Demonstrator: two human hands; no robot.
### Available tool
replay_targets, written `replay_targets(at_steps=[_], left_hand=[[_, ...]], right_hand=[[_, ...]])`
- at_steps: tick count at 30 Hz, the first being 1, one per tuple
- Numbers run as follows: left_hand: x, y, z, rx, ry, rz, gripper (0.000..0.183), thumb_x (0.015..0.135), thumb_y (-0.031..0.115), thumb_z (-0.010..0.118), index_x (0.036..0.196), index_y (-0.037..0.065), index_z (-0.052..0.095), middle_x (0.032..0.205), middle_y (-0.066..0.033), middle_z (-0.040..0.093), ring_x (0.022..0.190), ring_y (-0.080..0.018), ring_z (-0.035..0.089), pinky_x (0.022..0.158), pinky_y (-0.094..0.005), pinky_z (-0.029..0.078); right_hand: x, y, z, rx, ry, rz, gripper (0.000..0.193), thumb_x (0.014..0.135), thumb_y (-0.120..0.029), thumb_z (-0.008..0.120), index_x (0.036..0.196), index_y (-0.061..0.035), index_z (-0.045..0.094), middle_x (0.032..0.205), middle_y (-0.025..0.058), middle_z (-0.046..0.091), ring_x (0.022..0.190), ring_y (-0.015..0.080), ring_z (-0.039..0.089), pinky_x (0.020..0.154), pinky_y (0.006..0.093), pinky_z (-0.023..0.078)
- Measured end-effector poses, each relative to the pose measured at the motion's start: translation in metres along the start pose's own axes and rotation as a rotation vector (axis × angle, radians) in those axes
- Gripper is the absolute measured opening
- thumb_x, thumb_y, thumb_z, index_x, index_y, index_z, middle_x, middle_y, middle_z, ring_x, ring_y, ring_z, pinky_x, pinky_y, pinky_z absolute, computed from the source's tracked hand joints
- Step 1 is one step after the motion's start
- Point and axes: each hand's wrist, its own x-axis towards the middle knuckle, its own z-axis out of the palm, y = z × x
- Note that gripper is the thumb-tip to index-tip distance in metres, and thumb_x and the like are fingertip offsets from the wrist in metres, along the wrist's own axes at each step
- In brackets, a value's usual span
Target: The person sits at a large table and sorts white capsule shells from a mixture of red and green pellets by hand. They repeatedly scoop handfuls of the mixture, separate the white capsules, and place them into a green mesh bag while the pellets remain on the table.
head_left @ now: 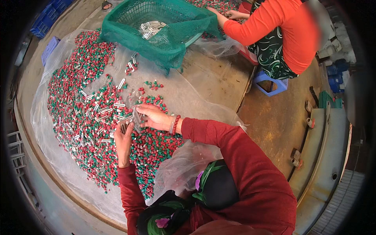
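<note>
My right hand (154,117), with a red bead bracelet and a pale bangle at the wrist, has its fingers closed round several slim, silvery-white oblong pieces (136,118). Just below and to its left, my left hand (123,143) grips more of these pieces between thumb and fingers; the two hands nearly meet. Beneath them spreads a wide heap of small red, green and white pellets (156,145). Loose oblong pieces (105,110) of the same sort lie scattered over the heap, mostly left of my hands. Their exact kind is too small to make out.
Beyond the heap stands a green plastic basket (117,15) draped with green netting, holding oblong pieces (152,29). At the far right a person in an orange top (270,27) sits on a blue stool (270,87). Clear plastic sheeting (184,164) lies under the heap. Blue crates (43,23) stand far left.
</note>
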Motion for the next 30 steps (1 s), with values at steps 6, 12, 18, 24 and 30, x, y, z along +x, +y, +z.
replay_targets(at_steps=[6,12,18,24,30], left_hand=[[-0.003,0.0,-0.011,-0.238,0.145,-0.022,0.015,0.092,0.02,0.049,0.1,0.007,0.052,0.067,0.0068,0.041,0.053,-0.0011,0.032,0.045,-0.0183,0.022],[0.005,-0.006,-0.021,-0.323,0.253,-0.025,0.029,0.094,0.019,0.043,0.121,0.008,0.045,0.074,0.0049,0.044,0.053,-0.0021,0.032,0.044,-0.0183,0.025],[0.002,-0.021,-0.024,-0.556,0.194,-0.061,0.043,0.094,0.023,0.041,0.134,0.008,0.041,0.09,0.001,0.056,0.061,-0.0023,0.046,0.048,-0.0164,0.033],[-0.017,0.002,-0.022,-0.501,-0.089,0.182,0.042,0.095,0.027,0.047,0.133,0.009,0.044,0.126,-0.0053,0.053,0.113,-0.0181,0.053,0.095,-0.0341,0.043],[0.006,-0.038,-0.037,-1.138,-0.214,-0.098,0.036,0.096,0.021,0.048,0.125,0.0,0.047,0.087,-0.0023,0.058,0.084,-0.0126,0.058,0.077,-0.0321,0.052]], right_hand=[[0.001,0.008,0.02,-0.054,-0.115,0.05,0.027,0.092,-0.025,0.057,0.113,-0.0088,0.055,0.105,0.0023,0.06,0.089,0.014,0.059,0.068,0.0317,0.051],[0.004,-0.01,0.014,-0.049,-0.017,0.08,0.021,0.091,-0.021,0.058,0.108,-0.0086,0.056,0.095,0.0045,0.064,0.083,0.015,0.062,0.069,0.0322,0.051],[0.009,-0.003,0.007,0.058,-0.064,0.267,0.019,0.09,-0.021,0.058,0.104,-0.0076,0.056,0.088,0.0065,0.064,0.081,0.0192,0.063,0.076,0.0429,0.053],[0.006,-0.009,0.006,0.037,-0.196,0.176,0.018,0.088,-0.009,0.058,0.106,-0.0048,0.058,0.103,0.0065,0.062,0.096,0.019,0.06,0.08,0.0355,0.051],[0.015,-0.018,-0.003,-0.212,0.114,0.071,0.014,0.087,-0.007,0.061,0.099,-0.0026,0.058,0.093,0.0103,0.064,0.081,0.0203,0.064,0.072,0.0353,0.056]])
